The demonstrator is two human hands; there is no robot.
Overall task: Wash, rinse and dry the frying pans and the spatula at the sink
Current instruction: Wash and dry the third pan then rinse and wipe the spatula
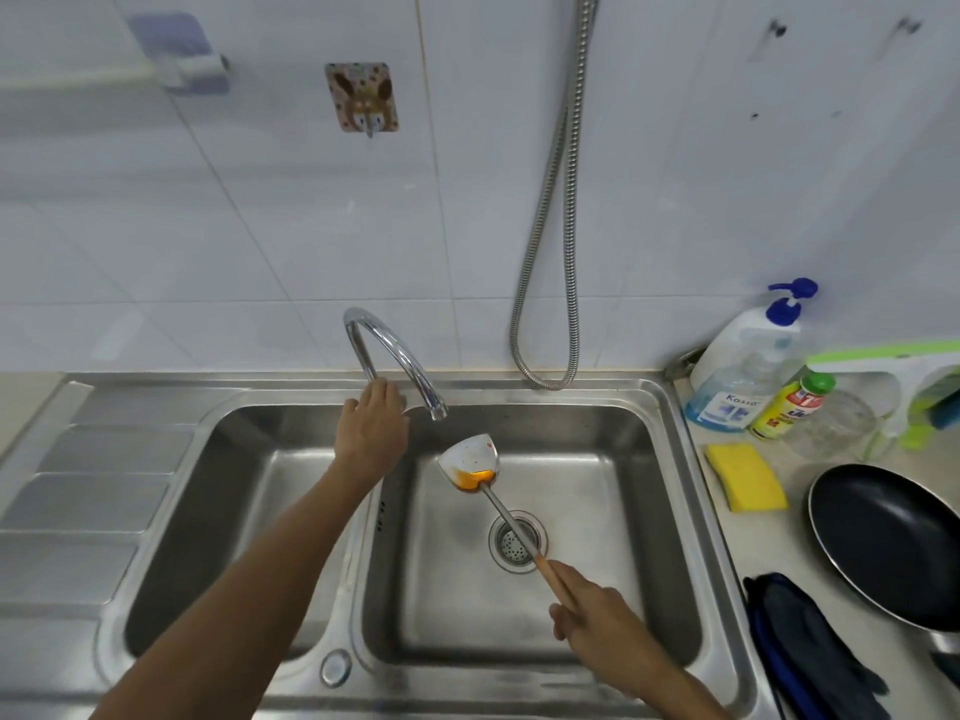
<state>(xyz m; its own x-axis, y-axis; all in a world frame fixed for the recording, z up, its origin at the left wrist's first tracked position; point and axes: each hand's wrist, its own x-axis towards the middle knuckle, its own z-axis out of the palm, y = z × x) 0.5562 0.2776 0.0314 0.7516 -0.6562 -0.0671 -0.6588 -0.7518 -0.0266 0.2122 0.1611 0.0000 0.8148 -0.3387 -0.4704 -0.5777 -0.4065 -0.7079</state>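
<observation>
Right hand [597, 618] fingers curled round spatula [470, 467] handle, stained blade over sink [571, 433] basin, left hand [371, 433] at tap [395, 350] base, grip unclear, frying pan [883, 537] on tabletop [769, 548] at 3 o'clock.

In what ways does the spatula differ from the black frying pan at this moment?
The spatula is gripped by the right hand above the sink basin; the frying pan lies on the counter, untouched. The spatula's metal blade carries orange residue; the frying pan's black inside shows none visible. The spatula is long and thin; the frying pan is wide and round. Neither is under water.
</observation>
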